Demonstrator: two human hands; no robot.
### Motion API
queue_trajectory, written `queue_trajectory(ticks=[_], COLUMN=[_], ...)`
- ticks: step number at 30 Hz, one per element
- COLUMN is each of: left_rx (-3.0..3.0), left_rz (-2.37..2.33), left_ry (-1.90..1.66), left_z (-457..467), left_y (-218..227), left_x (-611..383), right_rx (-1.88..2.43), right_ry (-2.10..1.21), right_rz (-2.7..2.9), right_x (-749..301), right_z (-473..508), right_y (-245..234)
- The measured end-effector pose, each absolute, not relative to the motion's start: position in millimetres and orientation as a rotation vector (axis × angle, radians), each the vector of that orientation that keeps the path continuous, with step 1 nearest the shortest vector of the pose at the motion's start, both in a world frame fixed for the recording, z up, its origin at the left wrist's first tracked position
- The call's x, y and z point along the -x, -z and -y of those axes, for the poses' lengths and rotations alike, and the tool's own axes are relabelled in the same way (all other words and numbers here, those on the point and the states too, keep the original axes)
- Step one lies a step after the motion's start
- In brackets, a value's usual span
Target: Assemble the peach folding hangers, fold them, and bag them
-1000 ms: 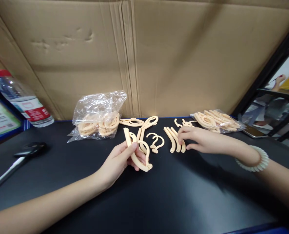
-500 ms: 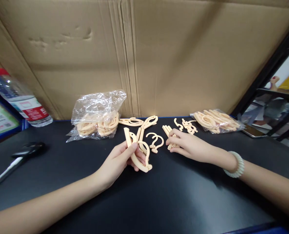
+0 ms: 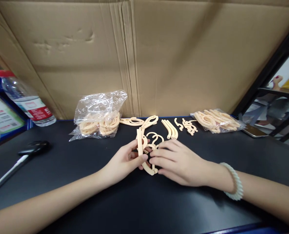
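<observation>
My left hand is closed on a cream plastic hanger piece, held upright just above the black table. My right hand meets it from the right, fingers curled against the same piece near its lower end. Just behind the hands lie loose cream hooks. Further back are a small row of curved cream strips and a few tiny hook parts.
A clear bag of cream parts sits back left, another bag back right. A cardboard wall closes the rear. A water bottle and a black tool with a white handle lie at the left.
My right hand left the curved strips at the back and came leftward to join my left hand on the hanger piece, which now stands more upright.
</observation>
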State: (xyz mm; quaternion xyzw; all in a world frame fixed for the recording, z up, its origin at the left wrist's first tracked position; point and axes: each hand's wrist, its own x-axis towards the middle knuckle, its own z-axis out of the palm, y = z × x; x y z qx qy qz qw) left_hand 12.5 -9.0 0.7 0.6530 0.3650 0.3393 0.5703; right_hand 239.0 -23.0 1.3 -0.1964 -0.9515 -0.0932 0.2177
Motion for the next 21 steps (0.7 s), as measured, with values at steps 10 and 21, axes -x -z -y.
queue_trajectory(ticks=[10,21], left_rx=[-1.566,-1.767], left_rz=[-0.933,-1.065], left_ry=[-0.800,-0.993], left_z=[13.6,16.7], left_y=[-1.1,1.7], left_x=[-12.0,-7.8], right_rx=[0.681,0.761], right_ry=[-0.287,-1.379], right_rz=[2.333,1.595], right_x=[-238.6,-235.2], right_z=[26.9,28.5], right_y=[3.5,4.2])
